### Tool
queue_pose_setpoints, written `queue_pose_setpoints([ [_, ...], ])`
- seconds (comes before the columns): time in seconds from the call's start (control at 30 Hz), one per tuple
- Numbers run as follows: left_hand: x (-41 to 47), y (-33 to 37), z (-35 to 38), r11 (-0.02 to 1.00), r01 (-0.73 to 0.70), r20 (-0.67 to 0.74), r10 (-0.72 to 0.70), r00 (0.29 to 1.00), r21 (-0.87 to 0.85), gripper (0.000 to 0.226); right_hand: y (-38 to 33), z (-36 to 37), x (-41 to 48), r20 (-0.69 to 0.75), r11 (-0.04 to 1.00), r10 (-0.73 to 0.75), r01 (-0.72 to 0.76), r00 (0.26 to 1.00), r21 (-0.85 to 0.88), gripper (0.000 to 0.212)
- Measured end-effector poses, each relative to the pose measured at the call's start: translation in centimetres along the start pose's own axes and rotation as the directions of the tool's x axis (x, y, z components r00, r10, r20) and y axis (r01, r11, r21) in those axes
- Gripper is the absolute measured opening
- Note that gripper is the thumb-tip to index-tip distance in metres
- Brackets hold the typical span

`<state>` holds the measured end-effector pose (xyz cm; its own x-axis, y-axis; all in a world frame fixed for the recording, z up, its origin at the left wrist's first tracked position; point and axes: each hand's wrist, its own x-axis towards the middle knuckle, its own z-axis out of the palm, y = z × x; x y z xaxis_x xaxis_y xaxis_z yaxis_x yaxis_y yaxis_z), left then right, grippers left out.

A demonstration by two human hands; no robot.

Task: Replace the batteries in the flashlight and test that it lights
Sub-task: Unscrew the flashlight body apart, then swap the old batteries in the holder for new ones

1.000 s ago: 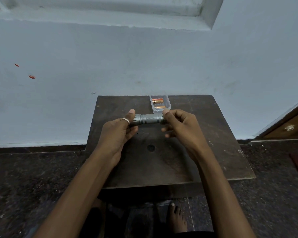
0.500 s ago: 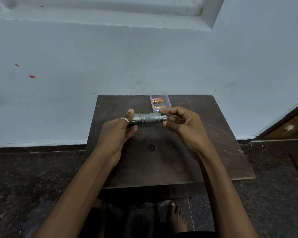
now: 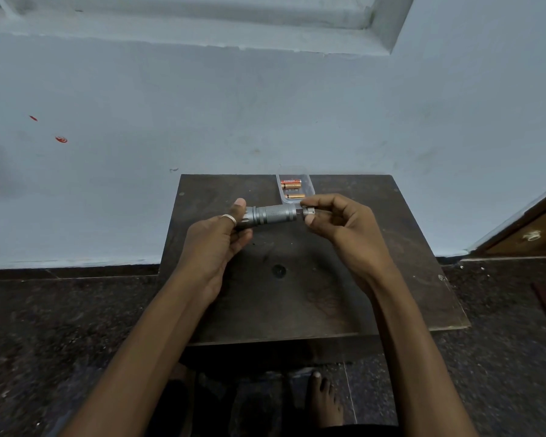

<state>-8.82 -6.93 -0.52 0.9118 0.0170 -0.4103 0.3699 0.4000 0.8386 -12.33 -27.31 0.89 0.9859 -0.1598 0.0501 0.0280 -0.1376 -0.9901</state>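
The grey flashlight (image 3: 273, 215) lies level at the middle of the frame, held above the dark wooden table (image 3: 391, 247). The left hand (image 3: 216, 239) grasps its wide head end, while the right hand (image 3: 344, 227) pinches the small tail cap (image 3: 309, 211) at its other end. Just above them, near the table's upper edge, a clear plastic tray (image 3: 309, 187) holds orange batteries (image 3: 291, 184).

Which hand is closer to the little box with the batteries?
The right hand. It pinches the flashlight's tail end just in front of the clear box. The left hand grips the head end, farther off to the left.
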Motion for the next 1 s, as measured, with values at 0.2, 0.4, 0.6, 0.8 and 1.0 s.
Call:
queue_pose_setpoints([
  [0.2, 0.2, 0.2, -0.2, 0.999, 0.006, -0.018, -0.007, 1.0, -0.047, 0.019, 0.2, -0.5, -0.1, -0.054, 0.994, 0.051, -0.056, 0.997, -0.091, 0.034],
  [0.4, 0.1, 0.1, -0.2, 0.999, 0.017, -0.001, -0.017, 1.0, -0.049, 0.02, 1.0, 0.0, 0.1, -0.087, 0.807, -0.084, 0.017, 0.993, -0.591, 0.027],
  [0.6, 0.1, 0.2, -0.2, 0.999, 0.01, 0.001, -0.01, 1.0, -0.039, 0.025, 2.0, -0.2, 0.1, -0.101, 0.714, -0.114, 0.01, 0.988, -0.7, 0.016],
  [0.8, -0.2, 0.3, -0.1, 0.999, 0.012, -0.005, -0.013, 1.0, -0.048, 0.02, 2.5, -0.1, 0.1, -0.116, 0.71, 0.006, -0.086, 0.993, -0.699, 0.019],
  [1.0, -0.3, 0.6, 0.0, 0.999, 0.007, -0.007, -0.007, 1.0, -0.047, 0.02, 0.6, 0.6, -0.2, -0.247, 0.827, -0.226, 0.052, 0.942, -0.559, 0.015],
])
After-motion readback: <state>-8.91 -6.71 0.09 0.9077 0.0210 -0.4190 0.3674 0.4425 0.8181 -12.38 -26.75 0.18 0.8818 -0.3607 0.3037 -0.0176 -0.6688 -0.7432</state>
